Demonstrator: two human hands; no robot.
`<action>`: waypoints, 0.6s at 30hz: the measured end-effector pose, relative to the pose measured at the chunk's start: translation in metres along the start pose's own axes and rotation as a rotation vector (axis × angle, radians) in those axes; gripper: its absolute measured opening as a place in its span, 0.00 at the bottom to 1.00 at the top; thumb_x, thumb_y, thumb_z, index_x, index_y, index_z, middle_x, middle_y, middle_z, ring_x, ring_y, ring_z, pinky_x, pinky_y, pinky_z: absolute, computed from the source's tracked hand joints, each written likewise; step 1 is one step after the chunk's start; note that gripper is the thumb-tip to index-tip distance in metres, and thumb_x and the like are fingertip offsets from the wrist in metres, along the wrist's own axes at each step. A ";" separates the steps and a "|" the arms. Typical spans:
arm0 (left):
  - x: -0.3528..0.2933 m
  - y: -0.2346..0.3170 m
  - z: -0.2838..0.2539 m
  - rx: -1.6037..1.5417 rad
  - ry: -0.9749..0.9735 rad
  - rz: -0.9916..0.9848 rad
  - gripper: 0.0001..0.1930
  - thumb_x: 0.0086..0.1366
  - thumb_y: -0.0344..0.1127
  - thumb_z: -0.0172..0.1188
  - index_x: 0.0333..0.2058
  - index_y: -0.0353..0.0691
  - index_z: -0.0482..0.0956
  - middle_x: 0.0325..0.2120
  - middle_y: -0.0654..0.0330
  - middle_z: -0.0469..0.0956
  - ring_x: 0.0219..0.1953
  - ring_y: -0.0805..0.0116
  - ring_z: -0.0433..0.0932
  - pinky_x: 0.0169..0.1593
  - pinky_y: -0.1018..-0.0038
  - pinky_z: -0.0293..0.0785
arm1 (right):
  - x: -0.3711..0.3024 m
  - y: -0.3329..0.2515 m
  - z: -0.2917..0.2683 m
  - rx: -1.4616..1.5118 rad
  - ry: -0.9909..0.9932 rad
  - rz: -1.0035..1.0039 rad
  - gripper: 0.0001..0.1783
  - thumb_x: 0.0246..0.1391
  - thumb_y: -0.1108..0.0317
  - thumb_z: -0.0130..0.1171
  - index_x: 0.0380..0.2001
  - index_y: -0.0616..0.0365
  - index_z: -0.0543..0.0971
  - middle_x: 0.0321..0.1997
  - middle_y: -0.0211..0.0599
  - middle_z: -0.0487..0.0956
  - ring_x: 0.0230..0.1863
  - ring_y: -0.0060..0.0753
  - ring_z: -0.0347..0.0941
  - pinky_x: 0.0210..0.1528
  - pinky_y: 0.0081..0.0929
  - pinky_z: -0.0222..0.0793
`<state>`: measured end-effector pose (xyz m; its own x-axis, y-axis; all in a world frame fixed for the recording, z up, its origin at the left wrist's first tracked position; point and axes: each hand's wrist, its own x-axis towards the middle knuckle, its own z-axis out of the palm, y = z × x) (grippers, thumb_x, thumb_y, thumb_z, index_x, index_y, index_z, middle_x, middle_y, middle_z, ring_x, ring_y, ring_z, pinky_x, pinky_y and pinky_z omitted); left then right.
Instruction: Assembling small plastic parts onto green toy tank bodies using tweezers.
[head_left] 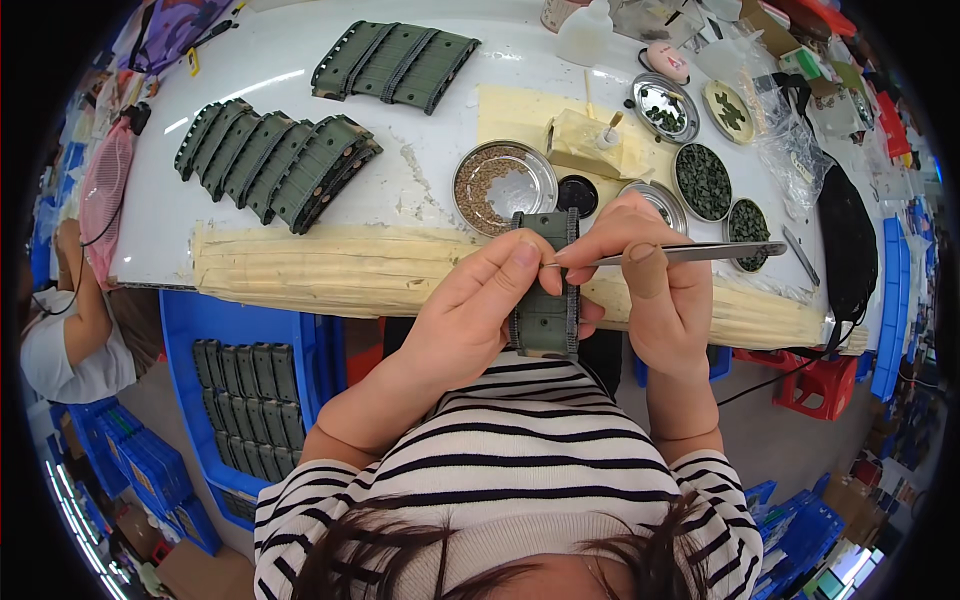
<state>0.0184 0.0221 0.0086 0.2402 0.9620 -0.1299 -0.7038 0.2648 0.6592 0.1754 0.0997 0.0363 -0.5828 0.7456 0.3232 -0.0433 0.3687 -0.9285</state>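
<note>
In front of my chest my left hand [478, 295] grips a dark green curved plastic part [545, 322] with toothed dark edges, its thumb pressed on the upper face. My right hand [672, 300] holds metal tweezers [725, 252] lying nearly level, their tips pointing left to the part beside my left thumb. A tan cover wraps one right-hand finger. Some right fingertips also show at the part's right edge. Whatever the tweezer tips pinch is too small to make out. Just beyond the part is a round metal dish [505, 172] of small brown pieces.
Assembled green curved parts [395, 65] lie on the white table, with a second group [275, 165] at left. Dishes of small dark green pieces [703, 182] stand at right, near a yellowish block [590, 140]. A blue crate [180, 350] of green parts sits below left. Another person [80, 340] is at far left.
</note>
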 end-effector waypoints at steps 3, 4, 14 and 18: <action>0.000 0.000 0.000 0.001 0.014 -0.002 0.17 0.74 0.45 0.36 0.32 0.39 0.64 0.38 0.58 0.69 0.41 0.60 0.78 0.46 0.63 0.78 | 0.000 0.001 0.001 -0.016 0.009 -0.017 0.16 0.62 0.63 0.47 0.29 0.60 0.80 0.22 0.27 0.77 0.28 0.25 0.62 0.39 0.25 0.59; 0.000 0.001 0.001 0.001 0.021 -0.005 0.17 0.74 0.45 0.36 0.32 0.39 0.64 0.38 0.58 0.69 0.41 0.60 0.78 0.46 0.63 0.78 | 0.000 0.002 0.002 -0.021 0.011 -0.022 0.16 0.62 0.63 0.47 0.30 0.60 0.80 0.21 0.27 0.76 0.28 0.25 0.62 0.39 0.25 0.59; -0.001 0.000 -0.001 -0.005 0.023 -0.003 0.17 0.74 0.44 0.36 0.34 0.37 0.65 0.38 0.57 0.70 0.41 0.63 0.77 0.47 0.67 0.77 | 0.000 0.001 0.003 -0.032 0.006 -0.001 0.15 0.62 0.64 0.47 0.29 0.60 0.80 0.20 0.26 0.76 0.27 0.23 0.61 0.39 0.24 0.59; -0.002 -0.001 -0.002 -0.055 0.025 0.001 0.15 0.74 0.41 0.36 0.38 0.36 0.66 0.41 0.54 0.70 0.42 0.61 0.77 0.48 0.67 0.76 | -0.002 -0.002 0.005 0.050 0.066 0.027 0.17 0.64 0.64 0.45 0.30 0.63 0.80 0.22 0.30 0.76 0.28 0.24 0.64 0.37 0.24 0.60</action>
<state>0.0169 0.0202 0.0069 0.2232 0.9635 -0.1476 -0.7402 0.2661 0.6175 0.1725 0.0951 0.0367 -0.5297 0.7905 0.3073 -0.0696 0.3205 -0.9447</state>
